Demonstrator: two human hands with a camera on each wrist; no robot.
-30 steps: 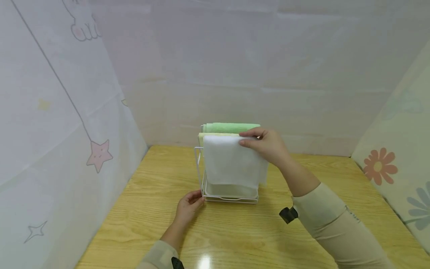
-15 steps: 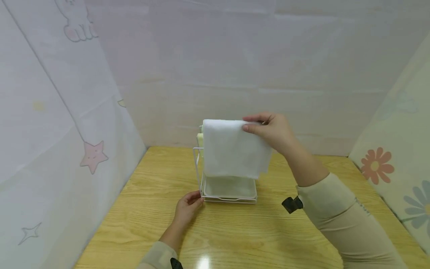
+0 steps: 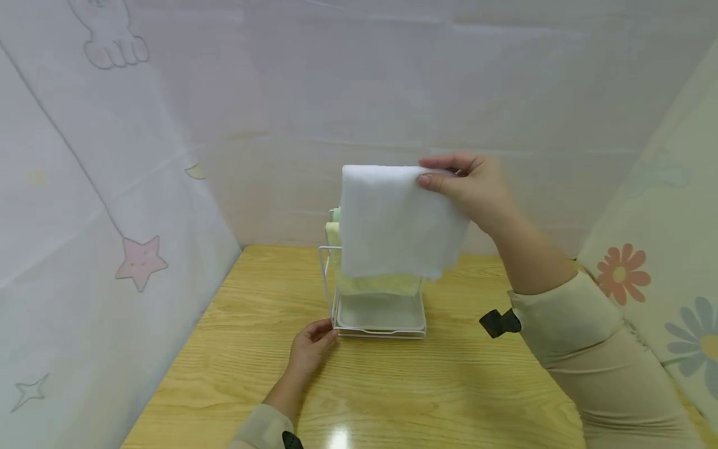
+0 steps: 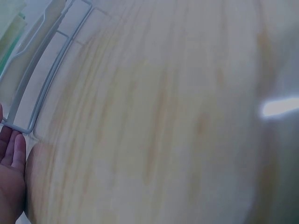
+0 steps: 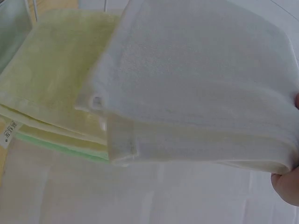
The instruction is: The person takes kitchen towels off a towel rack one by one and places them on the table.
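A folded white towel [image 3: 392,218] hangs from my right hand [image 3: 477,190], which pinches its top edge near the right corner. The towel is held above and in front of a white wire rack [image 3: 380,337]. Behind it, a folded yellow towel [image 3: 378,285] hangs on the rack, mostly hidden in the head view. Only an edge of a green towel [image 3: 336,215] shows farther back; the right wrist view gives a green strip [image 5: 60,147] under the yellow towel. My left hand [image 3: 310,346] holds the rack's front left corner between thumb and fingers.
A shallow tray [image 3: 381,312] sits in the rack's base. The rack stands on a wood-grain table [image 3: 437,386]. Printed cloth walls [image 3: 314,81] enclose the back and both sides. Dark wrist cameras [image 3: 500,323] stick out by the sleeves.
My right hand has lifted the white towel up and slightly to the right, off the rack, exposing the lower part of the yellow towel. My left hand stays at the rack's corner.
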